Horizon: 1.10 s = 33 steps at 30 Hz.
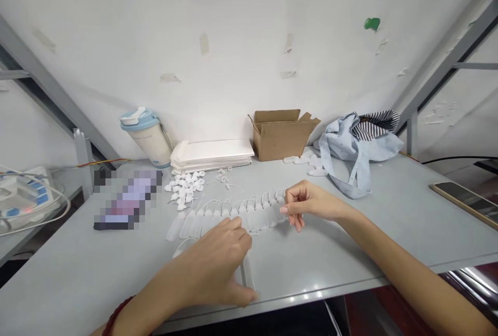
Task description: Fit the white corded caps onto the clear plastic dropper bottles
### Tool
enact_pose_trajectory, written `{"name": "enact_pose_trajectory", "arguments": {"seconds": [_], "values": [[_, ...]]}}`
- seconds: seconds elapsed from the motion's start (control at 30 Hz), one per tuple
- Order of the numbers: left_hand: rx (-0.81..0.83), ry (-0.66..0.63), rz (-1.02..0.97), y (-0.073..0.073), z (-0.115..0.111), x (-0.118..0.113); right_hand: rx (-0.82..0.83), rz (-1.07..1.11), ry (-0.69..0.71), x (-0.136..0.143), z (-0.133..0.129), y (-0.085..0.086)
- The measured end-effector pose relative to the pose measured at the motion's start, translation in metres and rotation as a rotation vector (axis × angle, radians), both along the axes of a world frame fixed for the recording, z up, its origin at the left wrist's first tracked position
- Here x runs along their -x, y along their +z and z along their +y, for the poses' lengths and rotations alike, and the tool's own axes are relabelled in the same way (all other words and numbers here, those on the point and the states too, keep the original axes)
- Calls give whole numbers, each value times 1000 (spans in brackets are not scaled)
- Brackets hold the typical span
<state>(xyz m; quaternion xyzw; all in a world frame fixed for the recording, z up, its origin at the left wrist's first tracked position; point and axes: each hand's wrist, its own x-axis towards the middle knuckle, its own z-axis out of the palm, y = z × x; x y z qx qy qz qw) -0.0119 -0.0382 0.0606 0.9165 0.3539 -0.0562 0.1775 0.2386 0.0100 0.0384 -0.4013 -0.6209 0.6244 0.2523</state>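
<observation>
A curved row of translucent, flat-looking tubes (210, 223) with white tops and thin white strings lies on the table. At the row's right end, my right hand (305, 202) has thumb and forefinger pinched together beside the last tubes; what sits between the fingertips is too small to make out. My left hand (218, 261) hovers low over the front of the row, back of the hand up, thumb spread away from bent fingers. Under and beside it is a clear strip-like piece (248, 271), partly covered. No held object shows in this hand.
White caps (184, 188) are heaped behind the row, with small loose rings (222, 176) nearby. Farther back stand a tumbler (146, 139), stacked white packets (213, 154), an open cardboard box (282, 139) and a blue cloth bag (354, 154). Phones lie at left (128, 201) and right (467, 201).
</observation>
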Motion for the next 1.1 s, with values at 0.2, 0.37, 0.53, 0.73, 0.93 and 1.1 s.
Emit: {"name": "enact_pose_trajectory", "arguments": {"seconds": [0.2, 0.37, 0.53, 0.73, 0.93, 1.1], "values": [[-28, 23, 62, 0, 0, -3, -2, 6, 3, -1, -1, -1], [-67, 4, 47, -4, 1, -3, 1, 10, 5, 0, -2, -1], [-69, 4, 38, -4, 2, -3, -4, 0, 3, -1, -2, 1], [-34, 35, 59, 1, 1, 0, -14, -6, -4, -1, -1, 0], [11, 59, 72, 4, -1, 4, -27, 7, 4, -2, 1, -7], [12, 67, 73, 7, 0, 3, -57, 8, -4, -4, 2, -8]]}}
